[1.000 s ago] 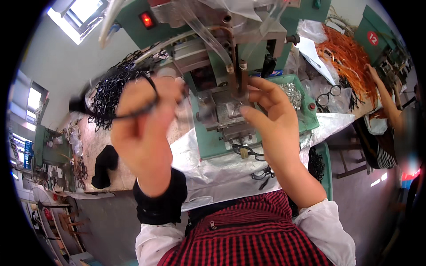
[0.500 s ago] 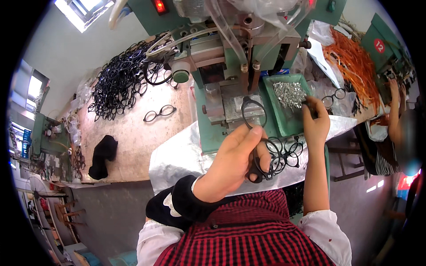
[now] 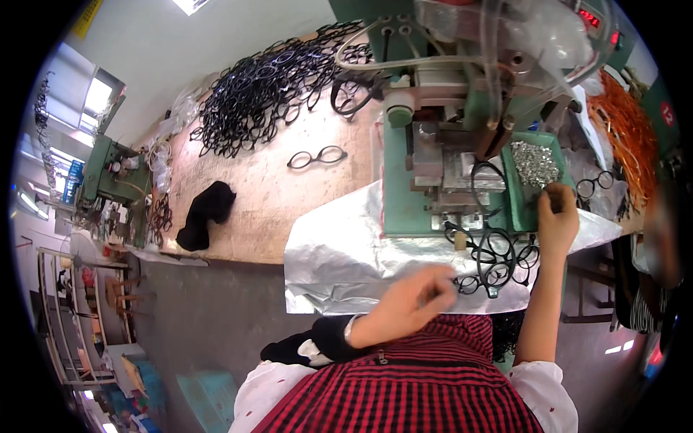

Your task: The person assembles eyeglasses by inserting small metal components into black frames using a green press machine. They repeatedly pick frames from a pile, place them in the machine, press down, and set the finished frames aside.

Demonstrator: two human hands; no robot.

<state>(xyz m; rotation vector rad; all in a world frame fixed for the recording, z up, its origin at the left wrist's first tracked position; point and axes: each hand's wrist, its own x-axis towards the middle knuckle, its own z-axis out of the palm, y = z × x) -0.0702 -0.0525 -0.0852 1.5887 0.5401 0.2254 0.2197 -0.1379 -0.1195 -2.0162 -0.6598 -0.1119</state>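
Observation:
My left hand (image 3: 408,307) is over the front edge of the silver sheet (image 3: 332,256), blurred by motion, its fingers partly curled. I see nothing held in it. Over at the green tray (image 3: 516,209), my right hand (image 3: 559,220) has thumb and fingers pinched at the tray's right edge; whatever is between them is hidden. Small shiny metal parts (image 3: 534,162) lie heaped in that tray. A black eyeglass frame (image 3: 473,189) stands at the machine's metal fixture (image 3: 455,162), apart from both hands. Several more black eyeglass frames (image 3: 497,275) overlap on the sheet in front.
A green machine (image 3: 398,209) with hoses rises ahead. Left on the table are a heap of black frames (image 3: 267,83), a single frame (image 3: 317,156) and a black cloth (image 3: 207,215). Orange strips (image 3: 626,119) lie at the right, near another person's blurred shape (image 3: 660,238).
My left hand has let go of the eyeglass frame, which now rests at the fixture, and drawn back toward me. My right hand stays pinched by the tray. The view has turned left.

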